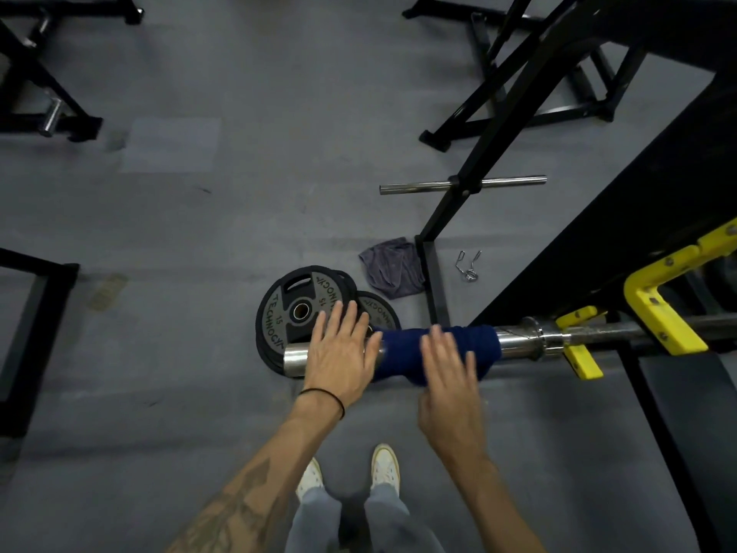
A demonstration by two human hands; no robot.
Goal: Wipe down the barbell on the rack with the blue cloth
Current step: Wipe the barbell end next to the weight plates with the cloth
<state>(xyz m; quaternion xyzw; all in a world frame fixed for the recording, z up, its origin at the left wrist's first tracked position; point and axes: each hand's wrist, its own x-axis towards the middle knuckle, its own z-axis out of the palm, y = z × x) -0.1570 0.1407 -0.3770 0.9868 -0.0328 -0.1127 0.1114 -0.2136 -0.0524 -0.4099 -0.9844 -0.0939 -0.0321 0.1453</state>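
Blue cloth [402, 349] wraps barbell [518, 337]; right hand [450, 377] fingers [436, 345] atop.

Black wristband [324, 394], forearm tattoo [235, 508], grey trousers [319, 520], white shoes [385, 464]

Grey gym floor [239, 217] with stacked weight plates [295, 313], crumpled grey towel [389, 273], spring collar [468, 265].

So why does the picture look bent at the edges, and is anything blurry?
Head view: the wide lens curves the black rack near the edges; the right hand is smeared by motion, the left hand sharper; light glints off the barbell beside the blue cloth.
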